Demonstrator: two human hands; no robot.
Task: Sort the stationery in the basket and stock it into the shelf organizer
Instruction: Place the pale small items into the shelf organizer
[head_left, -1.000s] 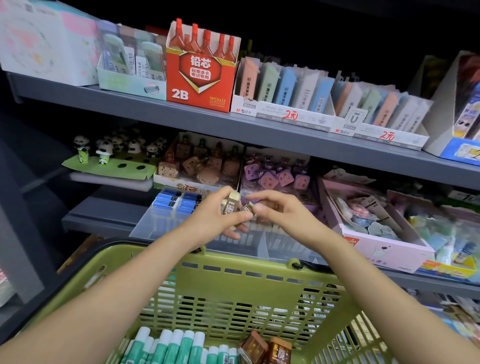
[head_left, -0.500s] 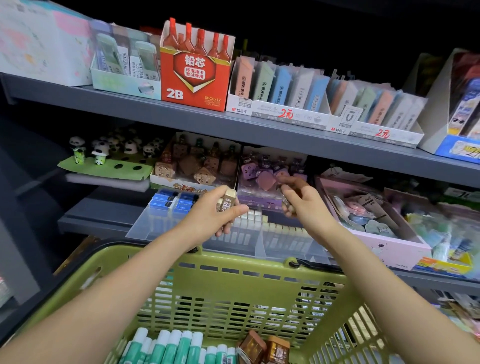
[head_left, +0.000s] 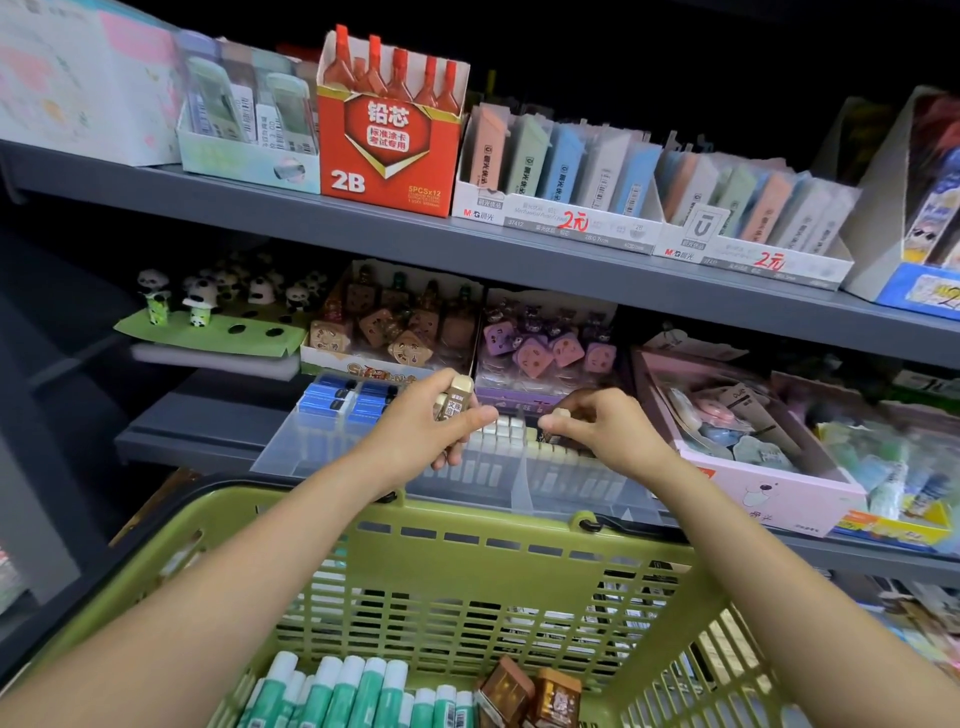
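Over the clear plastic shelf organizer (head_left: 395, 467), the right hand (head_left: 610, 431) has dropped from the purple eraser box (head_left: 545, 358) to pinch a small beige eraser (head_left: 558, 415) into the row, while the left hand (head_left: 421, 426) grips spare brown-labelled erasers (head_left: 457, 400) above the crowding green basket (head_left: 467, 545).

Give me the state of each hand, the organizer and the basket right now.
Left hand: grips beige sticks upright.
Right hand: pinches one stick over the organizer.
Clear organizer: partly filled.
Green basket: holds green-and-white sticks, brown boxes.
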